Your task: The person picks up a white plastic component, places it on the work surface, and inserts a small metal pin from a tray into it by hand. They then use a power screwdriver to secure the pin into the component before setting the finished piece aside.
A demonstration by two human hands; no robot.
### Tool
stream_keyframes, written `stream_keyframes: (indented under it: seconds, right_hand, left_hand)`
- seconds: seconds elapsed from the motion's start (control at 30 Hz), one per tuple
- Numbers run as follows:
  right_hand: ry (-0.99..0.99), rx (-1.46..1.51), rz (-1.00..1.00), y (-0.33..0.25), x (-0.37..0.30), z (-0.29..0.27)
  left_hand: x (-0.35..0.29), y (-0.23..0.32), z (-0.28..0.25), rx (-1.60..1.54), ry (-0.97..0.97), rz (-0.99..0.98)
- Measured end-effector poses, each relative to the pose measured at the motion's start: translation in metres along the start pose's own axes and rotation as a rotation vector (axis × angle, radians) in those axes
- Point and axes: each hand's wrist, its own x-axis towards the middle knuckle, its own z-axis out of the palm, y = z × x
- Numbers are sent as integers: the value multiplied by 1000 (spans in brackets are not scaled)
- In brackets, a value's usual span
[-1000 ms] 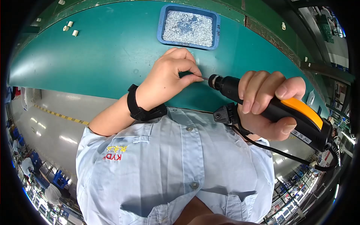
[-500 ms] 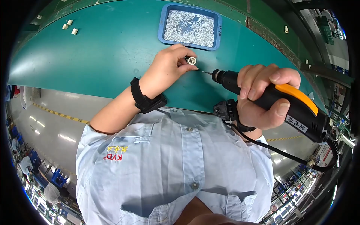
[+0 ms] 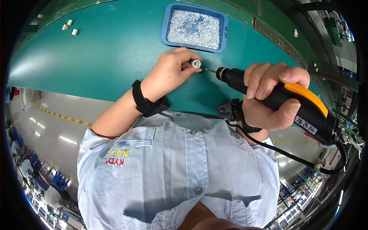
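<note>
My left hand (image 3: 170,73) pinches a small white cylindrical part (image 3: 196,63) between thumb and fingers, just above the green table (image 3: 99,53). A black strap sits on that wrist. My right hand (image 3: 272,99) grips a black and orange electric screwdriver (image 3: 283,99). Its thin bit (image 3: 209,70) points left and almost touches the part. A black cable runs from the tool's rear down to the right.
A blue tray (image 3: 166,23) filled with small silver screws stands on the table just beyond my hands. Three small white parts (image 3: 69,26) lie at the far left of the table. A grey floor with yellow lines shows below the table edge.
My left hand has turned and lifted the white part into view at its fingertips. The screwdriver has drawn slightly back to the right, its bit still aimed at the part.
</note>
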Motion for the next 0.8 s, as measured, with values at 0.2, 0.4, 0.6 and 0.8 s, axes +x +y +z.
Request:
stream_keyframes:
  seconds: [0.2,0.4,0.6,0.8]
  right_hand:
    - [-1,7,7,2,4,2]
    - [-10,19,3,5,6,1]
    - [41,30,61,4,6,10]
    - [28,-197,76,24,14,24]
  left_hand:
    - [1,4,-2,3,-2,-21]
    - [2,2,0,5,4,-40]
    - [2,1,2,-12,16,-67]
    - [1,5,1,-19,39,-97]
